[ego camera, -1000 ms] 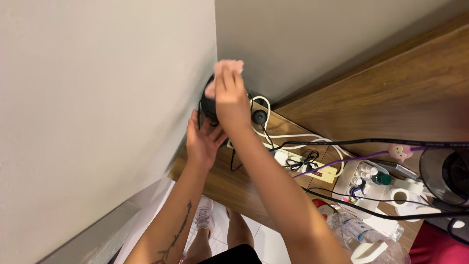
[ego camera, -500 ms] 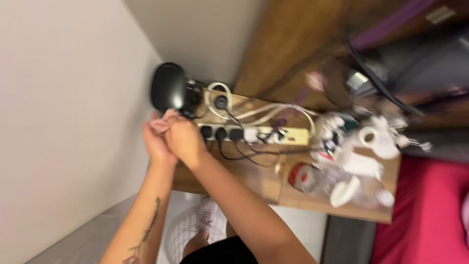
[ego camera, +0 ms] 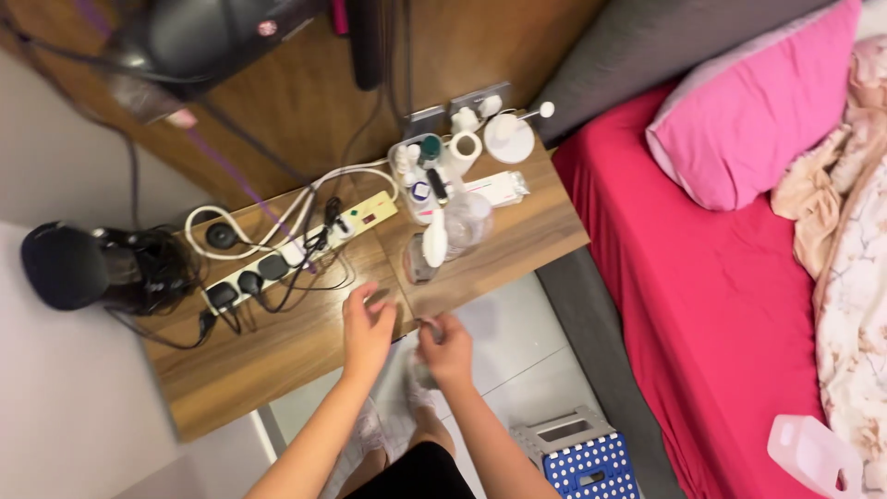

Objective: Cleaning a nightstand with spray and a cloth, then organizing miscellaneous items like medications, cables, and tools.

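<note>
now | left hand (ego camera: 368,331) loosely spread over wooden table (ego camera: 277,356) | right hand (ego camera: 445,346) grip unclear

A power strip (ego camera: 296,242) lies on the shelf (ego camera: 277,351), bed (ego camera: 702,305) to its right.

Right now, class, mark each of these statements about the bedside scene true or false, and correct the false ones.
1. A power strip lies on the wooden shelf. True.
2. The bed sheet is blue. False: it is red-pink.
3. Both hands are at the shelf's front edge, left hand and right hand. True.
4. The pillow lies on the floor. False: it is on the bed.
5. A blue dotted stool stands on the floor. True.
</note>
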